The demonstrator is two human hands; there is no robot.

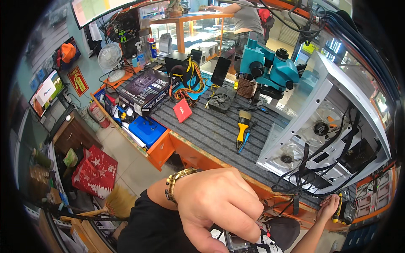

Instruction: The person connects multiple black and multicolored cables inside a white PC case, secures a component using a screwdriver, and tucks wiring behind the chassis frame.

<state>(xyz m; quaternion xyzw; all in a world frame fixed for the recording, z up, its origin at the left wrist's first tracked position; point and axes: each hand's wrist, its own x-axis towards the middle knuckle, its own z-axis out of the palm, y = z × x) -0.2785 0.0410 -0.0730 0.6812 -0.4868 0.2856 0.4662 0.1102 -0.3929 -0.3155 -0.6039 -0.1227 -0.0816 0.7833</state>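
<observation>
My left hand [223,198], with a gold-toned bracelet [179,181] at its wrist, is large at the bottom centre. Its fingers curl down and its thumb closes around a small grey, partly see-through object [235,242], whose kind I cannot make out. Farther right, my right hand [328,207] is at the bench's front edge with its fingers apart, and nothing shows in them. It is beside a yellow-and-black screwdriver [337,209] and just below the white computer case [291,135]. Loose black cables [304,166] hang from the open case.
On the grey mat [198,130] are a paint brush [242,126], a red box [182,110], a power supply fan unit [221,100], a motherboard box [147,89] and a teal microscope [270,67]. An open drawer [158,151] juts out left. A person [249,19] stands beyond.
</observation>
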